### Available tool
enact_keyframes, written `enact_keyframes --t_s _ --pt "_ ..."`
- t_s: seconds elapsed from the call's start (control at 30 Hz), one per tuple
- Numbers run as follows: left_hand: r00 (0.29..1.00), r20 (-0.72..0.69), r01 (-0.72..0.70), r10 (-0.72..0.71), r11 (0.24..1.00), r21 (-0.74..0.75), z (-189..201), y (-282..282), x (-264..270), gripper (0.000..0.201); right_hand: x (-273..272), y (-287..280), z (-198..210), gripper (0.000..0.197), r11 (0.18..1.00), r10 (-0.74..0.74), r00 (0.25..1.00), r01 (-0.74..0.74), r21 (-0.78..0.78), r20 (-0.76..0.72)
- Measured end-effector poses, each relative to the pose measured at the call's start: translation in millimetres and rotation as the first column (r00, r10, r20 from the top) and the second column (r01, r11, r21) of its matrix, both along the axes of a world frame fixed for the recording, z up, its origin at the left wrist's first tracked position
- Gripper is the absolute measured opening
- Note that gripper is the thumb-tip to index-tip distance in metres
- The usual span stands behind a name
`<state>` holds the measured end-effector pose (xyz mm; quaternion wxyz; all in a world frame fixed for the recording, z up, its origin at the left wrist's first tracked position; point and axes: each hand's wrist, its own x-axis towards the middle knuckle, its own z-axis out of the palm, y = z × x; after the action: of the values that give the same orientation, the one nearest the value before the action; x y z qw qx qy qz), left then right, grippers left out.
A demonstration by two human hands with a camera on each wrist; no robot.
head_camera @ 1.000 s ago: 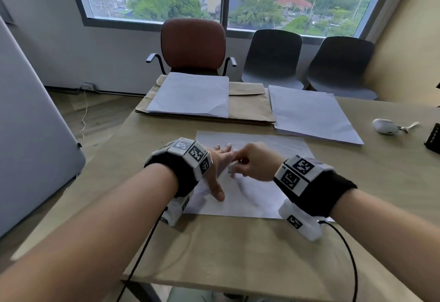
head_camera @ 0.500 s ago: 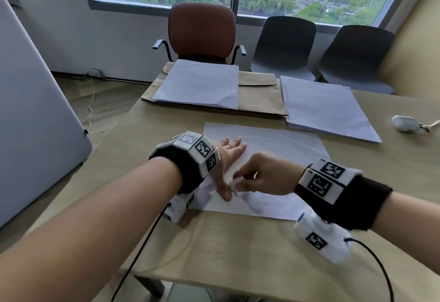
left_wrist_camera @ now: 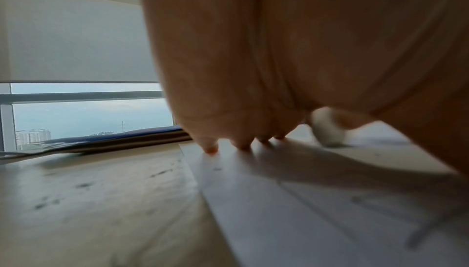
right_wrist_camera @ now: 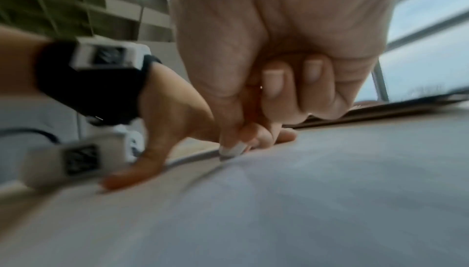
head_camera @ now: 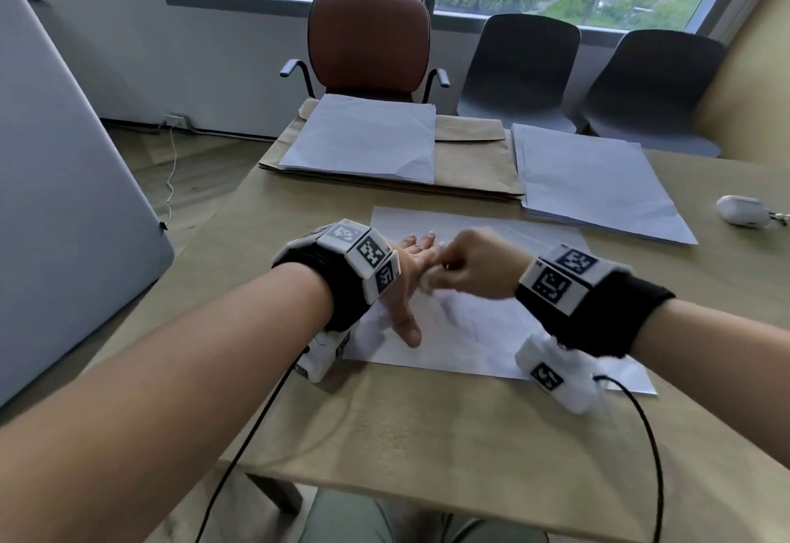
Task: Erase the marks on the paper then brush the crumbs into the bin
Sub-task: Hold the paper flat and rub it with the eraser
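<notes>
Left hand [head_camera: 406,281] lies flat on the paper [head_camera: 479,328], fingers straight and spread, thumb pointing back toward the person, pinning the sheet's left part to the worktop [head_camera: 427,427]. Left wrist view: fingertips [left_wrist_camera: 210,147] press down just inside the sheet's left edge. Right hand [head_camera: 474,268] is curled, grip pinching a small white eraser [head_camera: 427,281] between thumb and fingers; eraser tip touches the paper right beside the left hand's index finger. Right wrist view shows the eraser [right_wrist_camera: 232,150] poking out under the thumb, on the sheet; picture is motion-blurred. Faint grey pencil marks [head_camera: 466,320] on the paper just below the eraser, near the sheet's middle. Crumbs: cannot tell, too small or blurred. No bin in any view.

Both wrists wear black bands with white tagged blocks and trailing black cables. Farther back on the worktop: a sheet stack on brown envelopes [head_camera: 470,157], another white paper stack [head_camera: 594,183] to its right, a small white case [head_camera: 741,216] at the right edge. Behind the worktop: brown armchair [head_camera: 369,42], two dark chairs [head_camera: 523,67], window.
</notes>
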<state>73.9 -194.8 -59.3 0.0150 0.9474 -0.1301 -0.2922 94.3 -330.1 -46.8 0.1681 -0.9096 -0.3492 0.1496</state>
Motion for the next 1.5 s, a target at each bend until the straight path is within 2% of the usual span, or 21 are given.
enact_keyframes --t_s 0.07,0.2,0.27,0.43,0.57,0.63,0.7,0.83,0.93,1.0,1.07,1.2,1.27,1.37,1.43,1.5 --pt "1.0 0.003 -0.021 0.021 0.999 -0.026 0.0 1.0 -0.4 0.134 5.9 2.1 -3.7 0.019 0.998 -0.058 0.997 0.056 0.036 0.049" --pt "1.0 0.001 -0.013 0.013 1.0 0.024 -3.0 0.8 1.2 0.135 -25.1 -2.2 -3.9 0.016 0.995 0.082 0.995 -0.077 0.065 -0.062" --pt "1.0 0.002 -0.003 0.003 1.0 0.031 -1.9 0.2 1.0 0.134 -24.4 -4.1 -3.0 0.02 0.995 0.086 0.993 -0.082 0.054 -0.08" --pt "1.0 -0.014 -0.027 0.026 0.999 -0.034 2.5 1.2 -2.0 0.133 4.0 -1.5 -1.4 0.019 0.999 -0.037 0.994 0.036 0.012 0.103" --pt "1.0 -0.004 -0.006 0.006 1.0 0.03 0.0 -0.6 -1.7 0.133 -26.3 -8.4 0.4 0.019 0.985 0.17 0.985 -0.17 -0.028 0.021" --pt "1.0 0.012 0.004 -0.004 0.998 0.059 -0.2 -2.3 -2.0 0.133 -26.5 -11.0 4.1 0.02 0.969 0.222 0.975 -0.22 -0.115 0.005" --pt "1.0 0.018 0.01 -0.011 0.998 0.057 0.9 -4.0 -3.4 0.133 -11.8 -8.5 8.4 0.022 0.972 0.191 0.98 -0.179 -0.15 0.065" --pt "1.0 0.01 -0.015 0.015 1.0 0.02 1.6 -3.7 -3.7 0.133 0.5 -4.0 3.9 0.021 0.992 0.11 0.981 -0.098 -0.079 0.163" --pt "1.0 0.015 -0.005 0.003 0.997 0.082 -1.2 -2.7 -1.5 0.133 -25.2 -14.2 -0.6 0.021 0.974 0.221 0.974 -0.219 -0.052 0.039" --pt "1.0 0.008 -0.006 0.006 0.995 0.099 -1.5 -3.7 0.0 0.133 -30.6 -18.3 1.2 0.021 0.958 0.266 0.963 -0.27 -0.094 -0.046" --pt "1.0 0.009 -0.003 0.002 0.994 0.106 -0.3 -6.0 -0.9 0.133 -17.1 -15.7 5.0 0.023 0.967 0.222 0.975 -0.223 -0.12 -0.018" --pt "1.0 0.014 -0.004 0.002 0.995 0.097 1.3 -6.2 -1.9 0.133 6.8 -10.3 0.2 0.022 0.996 0.068 0.984 -0.058 -0.066 0.162" --pt "1.0 0.013 -0.004 0.003 0.994 0.112 1.0 -5.1 -0.8 0.133 -7.2 -16.6 -3.7 0.023 0.993 0.114 0.988 -0.11 -0.041 0.103" --pt "1.0 -0.003 -0.008 0.009 0.992 0.127 0.0 -5.9 1.0 0.133 -30.4 -26.6 -3.7 0.024 0.969 0.237 0.969 -0.241 -0.046 -0.075" --pt "1.0 -0.004 -0.004 0.004 0.992 0.126 0.4 -6.7 0.5 0.134 -22.2 -24.2 0.3 0.025 0.971 0.218 0.974 -0.223 -0.082 -0.062" --pt "1.0 0.007 -0.001 0.0 0.993 0.117 1.2 -6.8 -1.4 0.134 -3.4 -17.2 2.1 0.026 0.99 0.119 0.992 -0.116 -0.082 0.031"
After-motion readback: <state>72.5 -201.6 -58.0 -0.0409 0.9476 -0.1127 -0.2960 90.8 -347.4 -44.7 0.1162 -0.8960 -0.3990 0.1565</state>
